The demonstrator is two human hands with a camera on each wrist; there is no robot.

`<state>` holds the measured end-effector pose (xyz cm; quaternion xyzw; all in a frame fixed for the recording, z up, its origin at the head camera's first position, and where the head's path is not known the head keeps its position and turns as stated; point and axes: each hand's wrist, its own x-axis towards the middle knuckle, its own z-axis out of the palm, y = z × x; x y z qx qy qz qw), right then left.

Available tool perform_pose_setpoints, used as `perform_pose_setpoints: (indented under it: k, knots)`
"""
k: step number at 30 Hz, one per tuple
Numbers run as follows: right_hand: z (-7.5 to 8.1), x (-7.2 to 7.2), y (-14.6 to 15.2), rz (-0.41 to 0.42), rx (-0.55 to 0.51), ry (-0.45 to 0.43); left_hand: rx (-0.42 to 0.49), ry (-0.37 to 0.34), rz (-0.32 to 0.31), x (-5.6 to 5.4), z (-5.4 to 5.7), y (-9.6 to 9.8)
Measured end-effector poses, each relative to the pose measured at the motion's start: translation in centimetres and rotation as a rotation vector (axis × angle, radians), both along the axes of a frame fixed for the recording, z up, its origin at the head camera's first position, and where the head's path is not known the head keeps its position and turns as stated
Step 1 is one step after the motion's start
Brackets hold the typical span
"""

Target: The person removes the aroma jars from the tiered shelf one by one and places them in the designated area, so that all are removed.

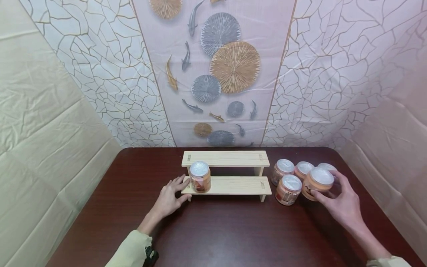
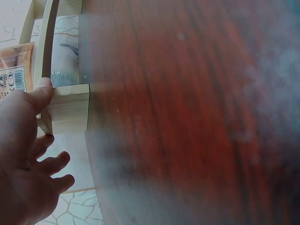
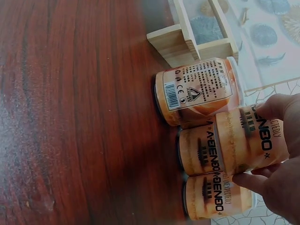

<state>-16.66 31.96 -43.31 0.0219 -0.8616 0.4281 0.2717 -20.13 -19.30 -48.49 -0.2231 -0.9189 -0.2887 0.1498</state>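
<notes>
My right hand (image 1: 343, 204) grips an orange-labelled jar (image 1: 320, 181) with a pale lid, thumb on its near side and fingers round the far side. In the right wrist view this jar (image 3: 248, 140) stands higher than the jars beside it. At the left end of a two-step wooden rack (image 1: 230, 185), my left hand (image 1: 168, 198) holds the end of the lower step between thumb and fingers. Another jar (image 1: 201, 178) stands upright on that lower step, close to the left fingertips. The left wrist view shows the thumb on the rack's edge (image 2: 68, 91).
Several similar jars, among them a front one (image 1: 288, 191) and a back one (image 1: 282, 170), stand on the dark wood table (image 1: 213, 230) right of the rack. The rack's upper step (image 1: 227, 158) lies behind. Patterned cloth (image 1: 313, 74) hangs behind the table.
</notes>
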Motion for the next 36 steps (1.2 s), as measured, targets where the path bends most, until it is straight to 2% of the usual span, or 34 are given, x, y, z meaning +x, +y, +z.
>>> perform_pose_setpoints:
  k: [16, 24, 36]
  knots:
    - [-2.0, 0.1, -0.2, 0.004, -0.017, -0.043, -0.001, -0.006, 0.007, -0.1, -0.2, -0.1]
    - [-3.0, 0.1, -0.2, -0.022, -0.001, -0.059, -0.004, -0.006, 0.007, -0.1, -0.2, -0.1]
    - [-4.1, 0.1, -0.3, -0.006, -0.044, -0.061, -0.004, 0.015, -0.008, -0.1, -0.1, 0.0]
